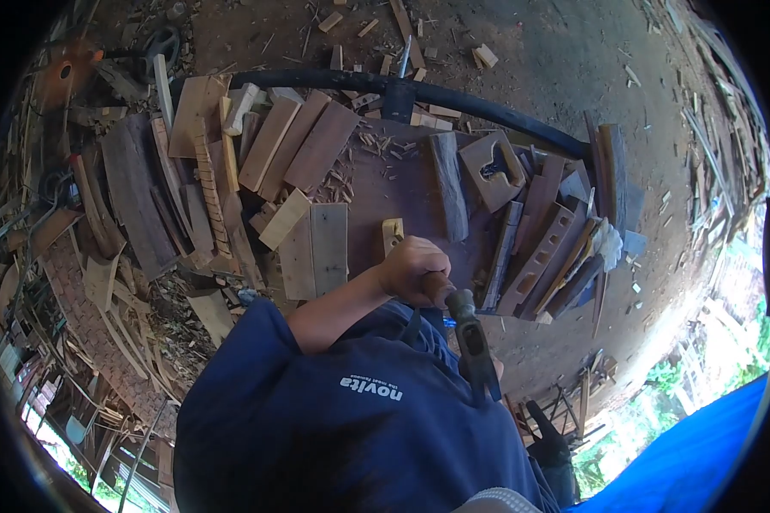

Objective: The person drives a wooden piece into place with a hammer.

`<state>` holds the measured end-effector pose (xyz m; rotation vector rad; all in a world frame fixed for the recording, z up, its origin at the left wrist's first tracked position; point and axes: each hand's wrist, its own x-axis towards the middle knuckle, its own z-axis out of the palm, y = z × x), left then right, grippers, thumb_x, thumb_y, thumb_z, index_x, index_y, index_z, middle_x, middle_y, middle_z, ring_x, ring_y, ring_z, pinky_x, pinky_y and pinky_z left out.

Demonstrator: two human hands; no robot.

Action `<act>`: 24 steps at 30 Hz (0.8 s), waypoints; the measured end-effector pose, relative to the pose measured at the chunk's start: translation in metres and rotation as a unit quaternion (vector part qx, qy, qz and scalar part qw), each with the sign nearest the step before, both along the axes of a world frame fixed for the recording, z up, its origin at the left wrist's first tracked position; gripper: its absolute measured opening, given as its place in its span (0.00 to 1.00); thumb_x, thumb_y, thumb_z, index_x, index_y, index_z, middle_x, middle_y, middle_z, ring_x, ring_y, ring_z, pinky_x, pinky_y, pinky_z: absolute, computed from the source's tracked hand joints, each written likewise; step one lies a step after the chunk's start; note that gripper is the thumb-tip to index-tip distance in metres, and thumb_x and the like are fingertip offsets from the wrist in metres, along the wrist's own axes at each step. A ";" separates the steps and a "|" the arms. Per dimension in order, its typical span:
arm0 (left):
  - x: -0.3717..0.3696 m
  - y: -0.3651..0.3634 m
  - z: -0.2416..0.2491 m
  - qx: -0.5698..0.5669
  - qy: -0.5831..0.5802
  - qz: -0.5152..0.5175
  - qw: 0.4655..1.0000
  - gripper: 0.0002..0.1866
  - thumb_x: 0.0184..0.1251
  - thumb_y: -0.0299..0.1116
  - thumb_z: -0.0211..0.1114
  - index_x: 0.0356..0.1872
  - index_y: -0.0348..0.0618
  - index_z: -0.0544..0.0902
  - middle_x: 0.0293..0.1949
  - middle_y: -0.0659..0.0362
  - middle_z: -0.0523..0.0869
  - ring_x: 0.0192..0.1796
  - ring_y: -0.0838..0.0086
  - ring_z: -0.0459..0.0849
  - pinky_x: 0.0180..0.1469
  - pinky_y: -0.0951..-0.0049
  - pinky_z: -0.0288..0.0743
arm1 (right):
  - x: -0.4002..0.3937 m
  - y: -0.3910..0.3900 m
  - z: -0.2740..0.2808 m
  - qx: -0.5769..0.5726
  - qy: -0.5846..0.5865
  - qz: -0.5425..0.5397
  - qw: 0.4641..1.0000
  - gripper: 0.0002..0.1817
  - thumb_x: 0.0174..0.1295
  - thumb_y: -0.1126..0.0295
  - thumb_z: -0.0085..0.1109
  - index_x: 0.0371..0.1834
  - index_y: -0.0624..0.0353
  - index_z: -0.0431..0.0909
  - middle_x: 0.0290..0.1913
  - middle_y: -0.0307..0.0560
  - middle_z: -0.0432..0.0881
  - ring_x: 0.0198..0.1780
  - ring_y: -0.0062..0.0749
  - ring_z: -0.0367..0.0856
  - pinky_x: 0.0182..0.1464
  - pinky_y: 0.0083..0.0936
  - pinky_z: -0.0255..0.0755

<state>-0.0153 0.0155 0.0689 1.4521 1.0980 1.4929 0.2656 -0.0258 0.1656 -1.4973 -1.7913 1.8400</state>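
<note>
- One hand shows, with a bare forearm that comes out of a dark blue sleeve; I cannot tell for sure which hand it is, and the other hand is out of view.
- The hand is clenched around the handle of a hammer.
- The hammer's dark head points down toward the bottom of the picture, in front of the blue shirt.
- Just beside the hand, one small pale wood block lies on the reddish workbench.
- Two pale flat boards lie side by side left of the hand.
- One notched wood piece lies farther up on the right.
- One black pipe curves along the far edge of the bench.
</note>
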 end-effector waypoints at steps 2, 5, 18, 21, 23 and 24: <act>0.002 -0.008 -0.003 0.013 -0.002 0.003 1.000 0.15 0.37 0.39 0.74 0.22 0.49 0.75 0.19 0.60 0.78 0.22 0.62 0.80 0.27 0.65 0.72 | 0.002 -0.004 0.001 -0.007 0.005 0.010 1.000 0.14 0.64 0.62 0.58 0.39 0.65 0.79 0.24 0.51 0.81 0.26 0.42 0.84 0.30 0.33 0.74; 0.008 -0.020 -0.006 0.043 0.015 0.008 0.999 0.15 0.38 0.40 0.73 0.21 0.49 0.75 0.18 0.61 0.77 0.21 0.62 0.79 0.26 0.65 0.71 | 0.004 -0.014 0.001 -0.015 0.012 0.022 1.000 0.14 0.65 0.62 0.59 0.39 0.65 0.79 0.24 0.47 0.82 0.26 0.36 0.84 0.31 0.32 0.74; 0.016 -0.048 -0.005 0.138 0.064 -0.024 0.988 0.10 0.45 0.37 0.68 0.20 0.48 0.74 0.19 0.62 0.76 0.21 0.64 0.78 0.24 0.66 0.70 | 0.087 -0.127 -0.053 0.041 -0.130 0.027 0.990 0.13 0.67 0.62 0.57 0.37 0.63 0.79 0.25 0.44 0.82 0.27 0.28 0.81 0.31 0.29 0.72; 0.022 -0.054 -0.013 0.130 0.059 -0.005 0.990 0.15 0.41 0.43 0.72 0.20 0.50 0.73 0.16 0.61 0.75 0.20 0.61 0.79 0.24 0.63 0.70 | 0.094 -0.143 -0.066 0.067 -0.162 0.028 0.984 0.13 0.67 0.62 0.56 0.36 0.62 0.80 0.25 0.43 0.82 0.27 0.27 0.80 0.31 0.28 0.71; 0.023 -0.057 -0.012 0.126 0.062 -0.009 0.990 0.15 0.40 0.42 0.72 0.19 0.50 0.73 0.16 0.60 0.75 0.20 0.61 0.79 0.24 0.63 0.70 | 0.100 -0.153 -0.071 0.086 -0.187 0.028 0.978 0.13 0.68 0.62 0.56 0.36 0.62 0.80 0.25 0.43 0.82 0.27 0.26 0.80 0.31 0.28 0.71; 0.023 -0.057 -0.011 0.122 0.066 -0.015 0.990 0.15 0.40 0.42 0.72 0.18 0.50 0.73 0.15 0.60 0.75 0.20 0.61 0.79 0.24 0.63 0.70 | 0.103 -0.156 -0.072 0.097 -0.200 0.027 0.975 0.13 0.68 0.62 0.55 0.36 0.62 0.80 0.25 0.43 0.82 0.27 0.26 0.80 0.31 0.27 0.71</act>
